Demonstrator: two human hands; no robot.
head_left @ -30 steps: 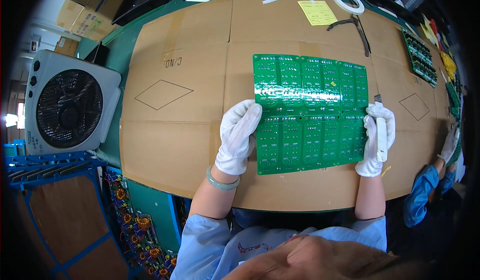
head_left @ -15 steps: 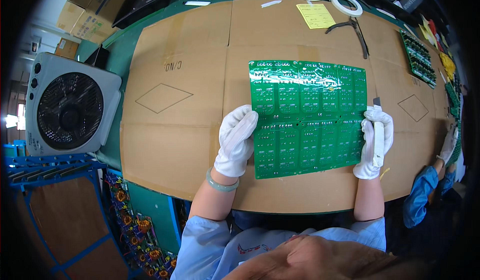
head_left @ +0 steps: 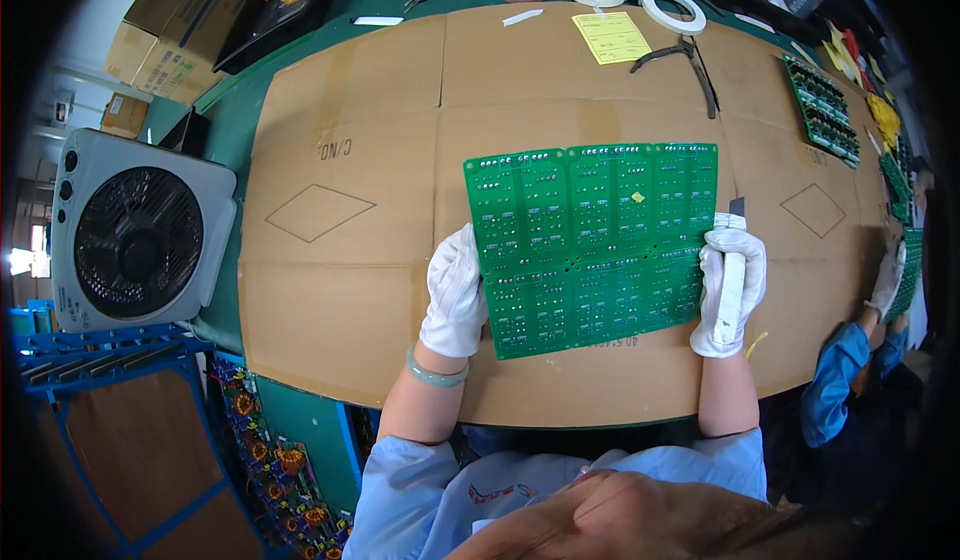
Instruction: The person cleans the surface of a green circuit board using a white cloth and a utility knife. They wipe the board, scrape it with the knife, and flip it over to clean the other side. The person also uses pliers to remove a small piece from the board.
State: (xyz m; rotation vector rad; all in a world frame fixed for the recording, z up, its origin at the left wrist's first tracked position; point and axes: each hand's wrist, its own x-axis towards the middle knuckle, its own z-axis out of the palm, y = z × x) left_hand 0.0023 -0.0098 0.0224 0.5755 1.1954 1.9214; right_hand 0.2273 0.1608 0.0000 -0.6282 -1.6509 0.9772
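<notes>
At frame centre, a green circuit panel (head_left: 598, 245) lies on cardboard (head_left: 340, 290). The gloved left hand (head_left: 455, 295) grips its left edge. The gloved right hand (head_left: 731, 295) is closed around a white knife (head_left: 732, 278) at the right edge.

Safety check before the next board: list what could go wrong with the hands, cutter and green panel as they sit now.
1. The right hand grips a white utility knife with its tip out beside the green circuit panel; a slip could nick the thin glove or scratch the panel.
2. The left hand holds only the panel's edge, so the panel may shift on the cardboard sheet.
3. A co-worker's gloved hand works close on the right.
</notes>
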